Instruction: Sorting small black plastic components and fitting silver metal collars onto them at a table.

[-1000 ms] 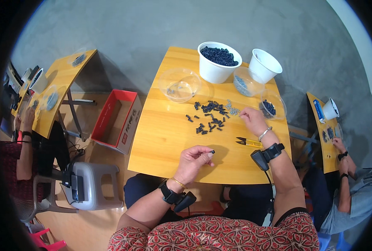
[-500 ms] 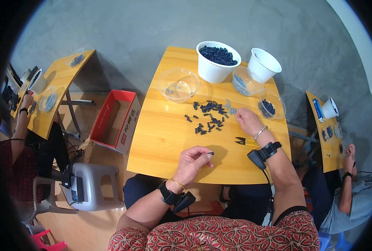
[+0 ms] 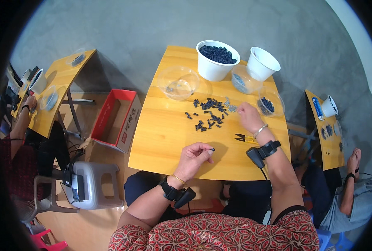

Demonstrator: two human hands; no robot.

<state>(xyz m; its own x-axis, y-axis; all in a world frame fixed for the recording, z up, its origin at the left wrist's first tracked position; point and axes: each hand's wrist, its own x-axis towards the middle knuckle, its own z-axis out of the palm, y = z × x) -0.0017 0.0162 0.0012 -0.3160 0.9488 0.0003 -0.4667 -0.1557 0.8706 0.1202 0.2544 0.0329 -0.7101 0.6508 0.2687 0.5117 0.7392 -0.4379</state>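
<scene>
My left hand [image 3: 193,159] is closed near the front edge of the table, a small black plastic piece [image 3: 212,149] pinched between thumb and index finger. Farther right, my right hand [image 3: 251,118] has its fingers bent together beside a small heap of grey pieces [image 3: 232,108]; whatever it pinches is too small or hidden. A loose spread of black plastic pieces [image 3: 211,103] lies left of that hand. Between my hands rest yellow-handled snips [image 3: 245,138], blades pointing left, beside my right wrist.
At the back stand a white tub of black pieces [image 3: 217,73] and another white tub [image 3: 263,65]. Clear bowls hold grey pieces [image 3: 239,83], black pieces [image 3: 267,105] and a few small bits [image 3: 178,83]. A red-edged box [image 3: 117,121] is on the floor. People work at both side tables.
My right hand has shifted slightly away from me, beside the grey heap. My left hand keeps its pinch on the black piece, and the whole view has tilted a little.
</scene>
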